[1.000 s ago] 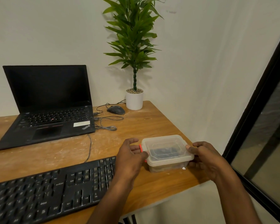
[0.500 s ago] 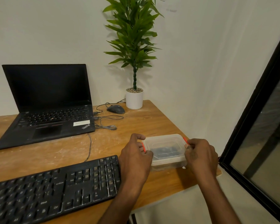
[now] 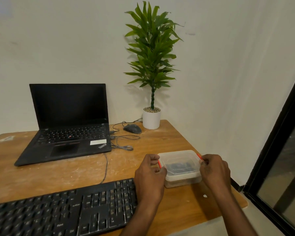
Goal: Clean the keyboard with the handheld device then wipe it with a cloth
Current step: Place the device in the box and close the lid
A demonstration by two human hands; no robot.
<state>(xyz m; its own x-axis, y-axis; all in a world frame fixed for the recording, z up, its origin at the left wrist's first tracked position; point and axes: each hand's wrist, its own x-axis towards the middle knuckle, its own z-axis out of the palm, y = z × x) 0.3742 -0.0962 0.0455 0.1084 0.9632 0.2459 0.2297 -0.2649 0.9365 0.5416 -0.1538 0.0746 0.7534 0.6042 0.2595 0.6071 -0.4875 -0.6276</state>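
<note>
A black external keyboard lies along the near edge of the wooden table. To its right stands a clear plastic box with a lid and orange side clips; something dark shows through the lid. My left hand grips the box's left clip and my right hand grips the right clip. No cloth or handheld device is visible outside the box.
An open black laptop sits at the back left, with cables and a dark mouse beside it. A potted plant stands at the back by the wall. A small white speck lies near the table's right edge. A dark window frame runs along the right.
Both hands closed in from the box's sides onto its orange clips, and the fingers have curled around them. The view tilted slightly; the box stayed in place.
</note>
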